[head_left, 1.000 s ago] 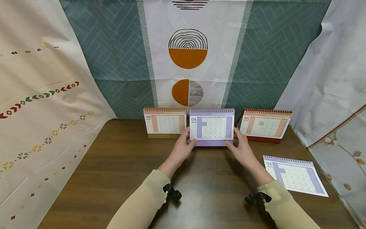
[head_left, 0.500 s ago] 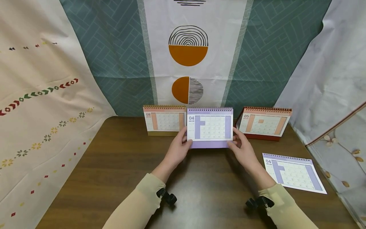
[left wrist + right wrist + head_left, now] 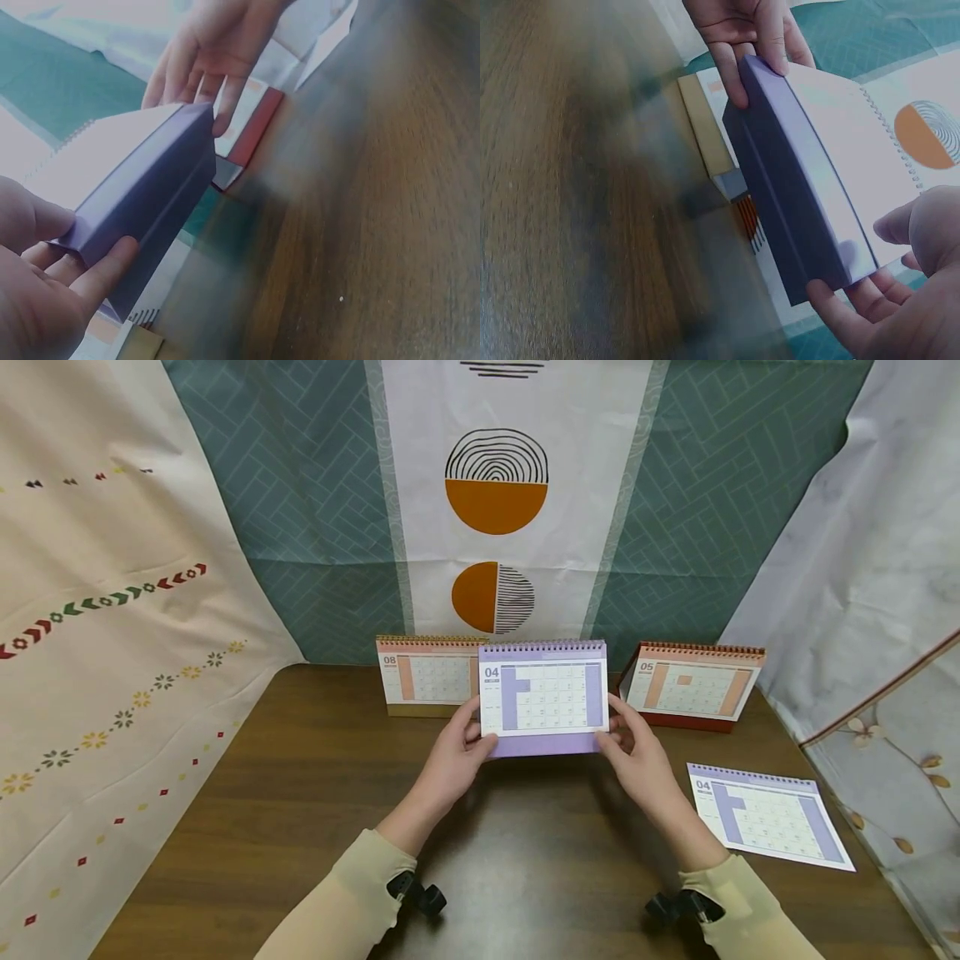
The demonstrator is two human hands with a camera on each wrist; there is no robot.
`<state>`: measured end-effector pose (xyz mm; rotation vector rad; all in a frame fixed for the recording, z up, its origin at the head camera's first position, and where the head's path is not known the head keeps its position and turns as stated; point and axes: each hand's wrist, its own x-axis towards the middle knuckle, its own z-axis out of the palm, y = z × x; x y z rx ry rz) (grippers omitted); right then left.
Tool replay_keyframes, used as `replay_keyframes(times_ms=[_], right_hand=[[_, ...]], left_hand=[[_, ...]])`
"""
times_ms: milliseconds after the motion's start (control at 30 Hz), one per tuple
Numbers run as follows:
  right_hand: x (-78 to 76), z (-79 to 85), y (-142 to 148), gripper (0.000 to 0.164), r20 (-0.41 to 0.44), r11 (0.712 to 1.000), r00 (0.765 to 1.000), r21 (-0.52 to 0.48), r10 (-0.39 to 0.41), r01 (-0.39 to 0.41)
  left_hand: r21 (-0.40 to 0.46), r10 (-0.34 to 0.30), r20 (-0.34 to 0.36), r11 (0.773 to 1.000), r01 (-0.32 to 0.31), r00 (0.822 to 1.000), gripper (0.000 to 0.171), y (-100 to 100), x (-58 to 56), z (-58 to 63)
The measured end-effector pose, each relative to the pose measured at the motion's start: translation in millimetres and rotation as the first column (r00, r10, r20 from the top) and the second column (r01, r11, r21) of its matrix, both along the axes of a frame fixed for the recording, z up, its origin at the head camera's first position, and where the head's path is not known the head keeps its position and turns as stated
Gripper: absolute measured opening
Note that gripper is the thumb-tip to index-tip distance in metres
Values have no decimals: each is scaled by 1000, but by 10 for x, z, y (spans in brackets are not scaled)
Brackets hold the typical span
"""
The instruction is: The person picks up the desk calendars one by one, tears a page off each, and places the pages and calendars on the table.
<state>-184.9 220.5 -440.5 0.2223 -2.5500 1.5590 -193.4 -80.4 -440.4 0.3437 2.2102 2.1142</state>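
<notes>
A purple desk calendar (image 3: pixel 551 697) showing 04 is held up between both hands, above the table in the wrist views. My left hand (image 3: pixel 450 756) grips its lower left corner, thumb on the front and fingers around the side and underneath. At the lower right corner my right hand (image 3: pixel 645 760) pinches it the same way. The purple base (image 3: pixel 157 187) of the calendar faces down toward the wood in the left wrist view. From the right wrist, its spiral-bound white page (image 3: pixel 840 127) tilts away.
On the brown table (image 3: pixel 300 827), a gold-based calendar (image 3: pixel 427 681) marked 08 stands behind at left, partly covered. A red-based calendar (image 3: pixel 693 685) marked 05 stands at right. A loose purple calendar sheet (image 3: pixel 768 814) lies front right. Patterned cloths (image 3: pixel 322 527) hang around the table.
Both hands have lifted the purple calendar and brought it nearer and slightly left. It now overlaps the gold-based calendar, and its underside shows in the wrist views.
</notes>
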Motion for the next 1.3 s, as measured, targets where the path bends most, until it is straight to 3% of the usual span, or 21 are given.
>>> replay_keyframes(times_ms=[500,833,1300], right_hand=[[69,144,-109,69,-73,1000,997,13,20,-19],[56,165,-172,78,-138,994,990,106,16,-1],[67,185,-246,80,-135,995,991,93,-11,23]], left_hand=[[93,-5,-22,996,7,1000,63,-50,148,205],[109,3,-59,994,4,998,62,-64,165,268],[100,22,-50,995,-17,998,62,-93,170,359]])
